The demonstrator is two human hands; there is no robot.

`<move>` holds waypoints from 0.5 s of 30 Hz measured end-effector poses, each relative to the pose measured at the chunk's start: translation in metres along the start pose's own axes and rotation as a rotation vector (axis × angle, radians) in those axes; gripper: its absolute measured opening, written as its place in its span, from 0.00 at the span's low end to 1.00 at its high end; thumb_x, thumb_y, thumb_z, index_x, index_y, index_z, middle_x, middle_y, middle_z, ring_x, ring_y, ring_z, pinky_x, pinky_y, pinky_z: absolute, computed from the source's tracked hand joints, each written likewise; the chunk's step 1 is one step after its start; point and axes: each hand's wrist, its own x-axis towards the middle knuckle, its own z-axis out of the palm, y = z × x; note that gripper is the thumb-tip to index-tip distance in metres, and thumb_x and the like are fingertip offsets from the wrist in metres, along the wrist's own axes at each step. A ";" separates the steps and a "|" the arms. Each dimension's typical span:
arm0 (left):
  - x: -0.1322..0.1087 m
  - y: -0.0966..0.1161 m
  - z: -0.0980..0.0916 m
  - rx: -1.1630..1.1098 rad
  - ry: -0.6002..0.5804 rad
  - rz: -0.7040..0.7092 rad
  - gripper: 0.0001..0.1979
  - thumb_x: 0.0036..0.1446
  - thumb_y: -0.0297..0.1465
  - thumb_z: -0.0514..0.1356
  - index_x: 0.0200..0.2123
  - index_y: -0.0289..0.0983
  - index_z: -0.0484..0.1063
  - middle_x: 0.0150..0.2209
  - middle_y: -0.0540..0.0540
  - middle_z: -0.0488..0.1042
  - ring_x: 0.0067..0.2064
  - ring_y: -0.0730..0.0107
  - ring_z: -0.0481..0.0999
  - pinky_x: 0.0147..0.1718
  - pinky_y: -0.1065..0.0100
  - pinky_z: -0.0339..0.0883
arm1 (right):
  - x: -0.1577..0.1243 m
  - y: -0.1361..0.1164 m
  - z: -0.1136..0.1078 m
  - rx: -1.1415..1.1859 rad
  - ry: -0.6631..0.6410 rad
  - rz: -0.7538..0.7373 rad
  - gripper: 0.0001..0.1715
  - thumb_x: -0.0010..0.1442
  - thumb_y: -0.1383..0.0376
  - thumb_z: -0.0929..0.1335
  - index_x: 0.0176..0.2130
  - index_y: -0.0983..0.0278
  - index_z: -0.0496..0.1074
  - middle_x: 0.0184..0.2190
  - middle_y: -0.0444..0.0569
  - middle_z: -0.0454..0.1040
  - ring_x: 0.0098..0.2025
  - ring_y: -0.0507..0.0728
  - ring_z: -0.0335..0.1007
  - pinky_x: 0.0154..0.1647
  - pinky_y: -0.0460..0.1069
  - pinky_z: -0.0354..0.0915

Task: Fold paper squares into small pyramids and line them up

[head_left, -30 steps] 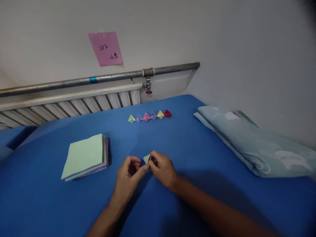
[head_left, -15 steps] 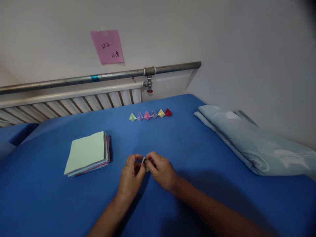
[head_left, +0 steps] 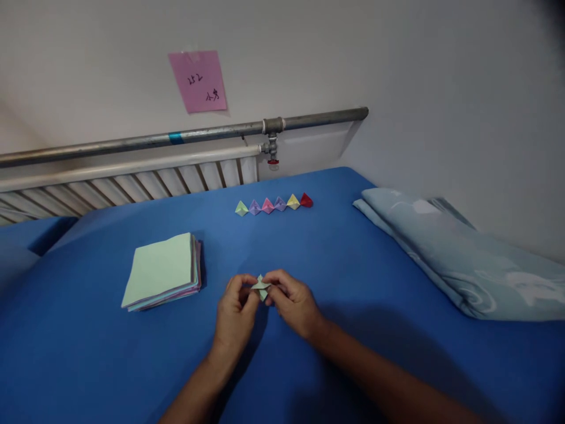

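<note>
A small pale green folded paper piece [head_left: 261,287] is held between my two hands, its flaps spread to the sides with a point at the top. My left hand [head_left: 237,306] pinches its left flap between thumb and fingers. On the other side, my right hand [head_left: 291,300] grips the right flap the same way, and fingertips partly cover the paper. Beyond the hands lies a row of small folded paper shapes [head_left: 268,205] in green, purple, pink, yellow and red. To the left sits a stack of square paper [head_left: 161,268], pale green on top.
A blue sheet [head_left: 282,241] covers the surface. At the right lies a folded grey-green patterned blanket [head_left: 441,253]. Behind are a metal pipe [head_left: 220,131] with a red-handled valve [head_left: 273,161], a white radiator [head_left: 168,179], and a pink note [head_left: 198,82] on the wall.
The pale green paper has turned and opened out, its flaps now spread between my fingers. Both hands keep hold of it. The whole view has shifted slightly.
</note>
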 end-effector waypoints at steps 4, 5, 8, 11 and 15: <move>0.004 0.005 0.001 -0.076 -0.014 -0.085 0.09 0.45 0.31 0.66 0.30 0.36 0.70 0.24 0.50 0.76 0.25 0.70 0.75 0.28 0.71 0.67 | -0.001 0.000 -0.004 -0.017 -0.012 -0.033 0.10 0.59 0.67 0.62 0.37 0.58 0.72 0.27 0.43 0.70 0.27 0.50 0.68 0.26 0.45 0.64; 0.005 0.005 0.002 -0.102 -0.021 -0.096 0.09 0.45 0.32 0.66 0.30 0.36 0.70 0.24 0.49 0.76 0.26 0.70 0.76 0.29 0.70 0.68 | -0.001 0.001 -0.005 -0.029 -0.015 -0.056 0.11 0.59 0.67 0.62 0.38 0.58 0.72 0.28 0.43 0.70 0.27 0.50 0.68 0.26 0.45 0.64; 0.006 0.006 0.002 -0.190 -0.037 -0.157 0.13 0.44 0.33 0.67 0.33 0.36 0.69 0.25 0.49 0.76 0.25 0.69 0.76 0.29 0.67 0.70 | -0.001 0.005 -0.009 -0.072 -0.017 -0.129 0.12 0.62 0.66 0.62 0.39 0.58 0.74 0.30 0.45 0.70 0.27 0.50 0.68 0.28 0.46 0.65; 0.005 0.008 0.001 -0.265 -0.033 -0.214 0.17 0.42 0.33 0.68 0.35 0.36 0.68 0.25 0.49 0.77 0.26 0.68 0.77 0.29 0.67 0.71 | -0.001 0.007 -0.012 -0.116 -0.009 -0.209 0.13 0.63 0.65 0.62 0.39 0.58 0.75 0.31 0.46 0.70 0.29 0.51 0.70 0.31 0.47 0.67; 0.004 0.010 0.000 -0.332 -0.062 -0.264 0.20 0.42 0.35 0.70 0.38 0.35 0.69 0.27 0.47 0.77 0.29 0.67 0.78 0.31 0.66 0.72 | -0.002 0.005 -0.017 -0.201 -0.006 -0.326 0.13 0.63 0.67 0.62 0.41 0.58 0.75 0.35 0.49 0.73 0.35 0.54 0.72 0.38 0.49 0.68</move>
